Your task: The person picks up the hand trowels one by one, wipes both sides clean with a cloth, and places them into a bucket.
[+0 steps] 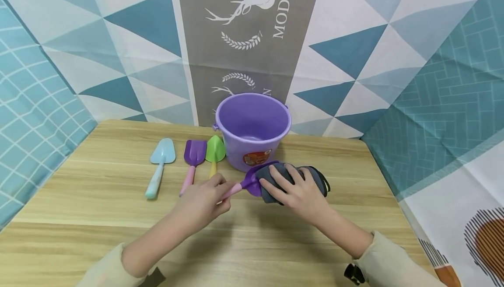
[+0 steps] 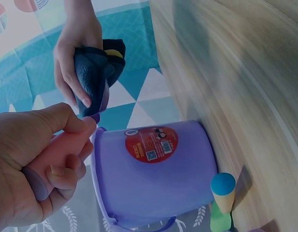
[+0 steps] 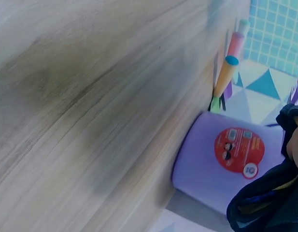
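Observation:
My left hand (image 1: 204, 197) grips the pink handle (image 2: 64, 150) of a toy shovel with a purple scoop (image 1: 250, 183). The shovel points right, held above the table in front of the bucket. My right hand (image 1: 301, 193) holds a bundled dark grey cloth (image 2: 91, 72) against the scoop, fingers spread over its top. The cloth covers most of the scoop. A black cord or strap loops out at its right end, and a bit of yellow shows within its folds in the left wrist view. Behind both hands stands an upright purple bucket (image 1: 252, 145) with a red label.
Left of the bucket lie a light blue trowel (image 1: 159, 164), a purple shovel with a pink handle (image 1: 194, 153) and a green trowel with a yellow handle (image 1: 215, 149). The wooden table (image 1: 98, 182) meets patterned cloth walls at the back and sides.

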Demonstrator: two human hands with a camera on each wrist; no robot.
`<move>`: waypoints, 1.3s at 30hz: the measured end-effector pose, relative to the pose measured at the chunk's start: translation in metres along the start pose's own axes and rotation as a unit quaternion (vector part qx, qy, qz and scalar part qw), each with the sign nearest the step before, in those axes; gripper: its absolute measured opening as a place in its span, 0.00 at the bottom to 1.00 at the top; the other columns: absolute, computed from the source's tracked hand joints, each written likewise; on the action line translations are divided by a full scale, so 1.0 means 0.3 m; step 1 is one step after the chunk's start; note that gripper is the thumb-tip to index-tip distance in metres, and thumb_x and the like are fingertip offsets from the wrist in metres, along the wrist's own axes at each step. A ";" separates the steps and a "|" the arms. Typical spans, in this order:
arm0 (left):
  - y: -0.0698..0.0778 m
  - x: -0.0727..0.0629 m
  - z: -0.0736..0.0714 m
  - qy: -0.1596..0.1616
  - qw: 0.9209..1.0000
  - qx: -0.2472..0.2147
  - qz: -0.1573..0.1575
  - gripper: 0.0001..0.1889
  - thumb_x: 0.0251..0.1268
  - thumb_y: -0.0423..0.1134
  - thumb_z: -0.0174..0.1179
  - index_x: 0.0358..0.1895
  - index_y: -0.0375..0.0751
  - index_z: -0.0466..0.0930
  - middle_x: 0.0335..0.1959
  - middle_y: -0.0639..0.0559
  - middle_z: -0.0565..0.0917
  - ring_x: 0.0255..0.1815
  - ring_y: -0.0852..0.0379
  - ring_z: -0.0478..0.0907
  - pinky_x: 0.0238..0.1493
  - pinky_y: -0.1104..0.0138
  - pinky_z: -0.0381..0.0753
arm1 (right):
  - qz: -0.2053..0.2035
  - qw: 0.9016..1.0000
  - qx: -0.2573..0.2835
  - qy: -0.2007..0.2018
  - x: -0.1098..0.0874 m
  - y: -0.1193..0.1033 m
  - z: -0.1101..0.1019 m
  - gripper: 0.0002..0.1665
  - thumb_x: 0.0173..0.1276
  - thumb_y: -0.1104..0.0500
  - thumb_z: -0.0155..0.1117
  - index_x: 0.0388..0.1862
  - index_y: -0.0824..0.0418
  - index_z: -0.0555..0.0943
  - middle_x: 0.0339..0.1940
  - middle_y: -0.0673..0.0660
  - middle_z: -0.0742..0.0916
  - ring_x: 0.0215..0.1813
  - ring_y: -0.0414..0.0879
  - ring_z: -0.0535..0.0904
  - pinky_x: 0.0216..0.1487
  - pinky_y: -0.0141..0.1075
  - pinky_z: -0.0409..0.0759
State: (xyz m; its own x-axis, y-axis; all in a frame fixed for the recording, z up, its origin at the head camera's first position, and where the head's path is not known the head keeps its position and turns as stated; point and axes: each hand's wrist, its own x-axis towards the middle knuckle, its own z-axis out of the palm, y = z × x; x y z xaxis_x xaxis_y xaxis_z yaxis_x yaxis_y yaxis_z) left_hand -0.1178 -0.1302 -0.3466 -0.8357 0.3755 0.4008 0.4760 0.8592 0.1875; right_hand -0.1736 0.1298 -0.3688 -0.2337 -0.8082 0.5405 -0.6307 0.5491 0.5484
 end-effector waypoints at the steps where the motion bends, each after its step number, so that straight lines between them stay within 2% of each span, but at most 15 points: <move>1: -0.002 -0.003 0.000 0.000 1.000 -0.002 0.000 0.11 0.49 0.38 0.66 0.38 0.48 0.84 0.30 0.62 0.80 0.27 0.61 0.81 0.56 0.46 0.72 | 0.004 1.000 0.006 0.001 -0.004 0.005 -0.001 0.23 0.77 0.59 0.35 0.58 0.45 0.76 0.55 0.55 0.82 0.48 0.58 0.79 0.33 0.49 0.80; 4: -0.009 -0.007 0.000 0.003 1.000 -0.010 -0.003 0.11 0.49 0.37 0.65 0.39 0.50 0.85 0.30 0.63 0.80 0.27 0.63 0.80 0.60 0.36 0.61 | 0.019 0.999 0.026 0.005 -0.008 0.022 -0.006 0.23 0.77 0.60 0.36 0.58 0.46 0.77 0.55 0.55 0.82 0.48 0.58 0.79 0.33 0.49 0.79; 8: -0.007 -0.002 -0.005 -0.002 1.000 -0.018 -0.016 0.10 0.49 0.37 0.64 0.37 0.48 0.85 0.31 0.62 0.80 0.28 0.62 0.81 0.60 0.35 0.60 | 0.035 0.998 0.048 0.017 0.000 0.030 -0.017 0.22 0.77 0.61 0.37 0.58 0.46 0.77 0.56 0.55 0.81 0.48 0.58 0.78 0.33 0.50 0.79; 11: 0.001 0.003 -0.010 -0.010 1.000 -0.014 -0.022 0.09 0.50 0.37 0.64 0.37 0.49 0.84 0.31 0.61 0.80 0.27 0.61 0.81 0.60 0.35 0.60 | 0.028 0.998 0.046 0.034 0.014 0.023 -0.022 0.21 0.76 0.60 0.39 0.58 0.46 0.76 0.56 0.55 0.81 0.48 0.57 0.78 0.32 0.49 0.79; 13: 0.006 0.008 -0.011 -0.011 1.000 -0.004 -0.018 0.09 0.50 0.38 0.64 0.37 0.50 0.84 0.31 0.61 0.80 0.25 0.61 0.80 0.57 0.39 0.67 | 0.016 0.999 0.035 0.037 0.024 0.014 -0.022 0.21 0.76 0.60 0.40 0.58 0.45 0.76 0.56 0.54 0.81 0.49 0.56 0.78 0.33 0.48 0.80; 15: 0.009 0.011 -0.009 -0.010 1.000 0.007 -0.006 0.09 0.50 0.38 0.64 0.37 0.49 0.84 0.30 0.60 0.79 0.22 0.61 0.77 0.48 0.49 0.76 | 0.006 0.999 0.022 0.036 0.032 0.003 -0.018 0.21 0.76 0.60 0.40 0.58 0.45 0.76 0.56 0.54 0.81 0.49 0.56 0.79 0.34 0.48 0.80; 19: 0.010 0.014 -0.003 0.003 1.000 0.016 0.013 0.09 0.49 0.39 0.66 0.36 0.47 0.84 0.30 0.58 0.80 0.21 0.59 0.78 0.30 0.61 0.79 | 0.006 1.000 0.003 0.025 0.038 -0.014 -0.006 0.22 0.76 0.60 0.39 0.58 0.44 0.75 0.57 0.53 0.81 0.50 0.56 0.79 0.34 0.49 0.80; 22: 0.004 0.011 0.001 0.011 1.000 0.016 0.019 0.10 0.48 0.39 0.67 0.37 0.46 0.84 0.31 0.59 0.81 0.24 0.59 0.80 0.36 0.57 0.80 | 0.011 1.000 0.000 0.019 0.035 -0.018 0.000 0.22 0.76 0.60 0.38 0.58 0.44 0.76 0.56 0.53 0.81 0.49 0.56 0.79 0.33 0.49 0.80; 27: -0.008 0.004 0.005 0.023 0.999 0.007 0.029 0.12 0.46 0.38 0.68 0.39 0.46 0.83 0.32 0.59 0.81 0.26 0.59 0.81 0.41 0.56 0.80 | 0.014 1.000 0.001 0.009 0.023 -0.003 0.000 0.22 0.77 0.58 0.37 0.59 0.45 0.75 0.56 0.53 0.81 0.48 0.57 0.79 0.34 0.49 0.79; 29: -0.012 0.000 0.006 0.027 0.999 0.001 0.030 0.13 0.46 0.37 0.68 0.39 0.46 0.84 0.31 0.59 0.81 0.26 0.60 0.81 0.47 0.53 0.79 | 0.018 1.000 0.005 0.007 0.015 0.006 -0.001 0.22 0.77 0.58 0.36 0.59 0.46 0.76 0.56 0.53 0.81 0.48 0.57 0.78 0.34 0.49 0.79; 33: -0.016 -0.007 0.005 0.029 0.999 -0.006 0.028 0.14 0.46 0.38 0.67 0.41 0.49 0.84 0.32 0.61 0.81 0.27 0.61 0.81 0.58 0.37 0.65 | 0.030 0.999 0.021 0.009 0.000 0.020 -0.005 0.22 0.77 0.59 0.37 0.59 0.46 0.76 0.56 0.54 0.81 0.48 0.57 0.78 0.35 0.49 0.79; 37: -0.017 -0.008 0.005 0.022 1.000 -0.009 0.020 0.15 0.47 0.37 0.67 0.42 0.49 0.85 0.32 0.61 0.81 0.29 0.61 0.82 0.60 0.33 0.59 | 0.046 0.998 0.046 0.008 -0.004 0.027 -0.010 0.23 0.78 0.59 0.35 0.59 0.47 0.76 0.57 0.54 0.81 0.48 0.58 0.78 0.35 0.50 0.79; 39: -0.016 -0.008 0.006 0.018 1.000 -0.008 0.014 0.14 0.47 0.37 0.66 0.42 0.48 0.85 0.32 0.60 0.82 0.30 0.60 0.83 0.60 0.33 0.58 | 0.051 0.997 0.056 0.011 -0.005 0.027 -0.012 0.23 0.78 0.58 0.35 0.59 0.47 0.77 0.57 0.55 0.82 0.48 0.59 0.78 0.34 0.50 0.79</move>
State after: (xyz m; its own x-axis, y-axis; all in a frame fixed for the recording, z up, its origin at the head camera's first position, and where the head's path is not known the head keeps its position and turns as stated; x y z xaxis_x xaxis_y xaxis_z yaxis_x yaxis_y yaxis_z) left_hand -0.1186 -0.1345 -0.3500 -0.8117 0.3857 0.4386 0.5035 0.8426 0.1909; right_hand -0.1757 0.1362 -0.3630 -0.2851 -0.7433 0.6052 -0.6833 0.6004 0.4155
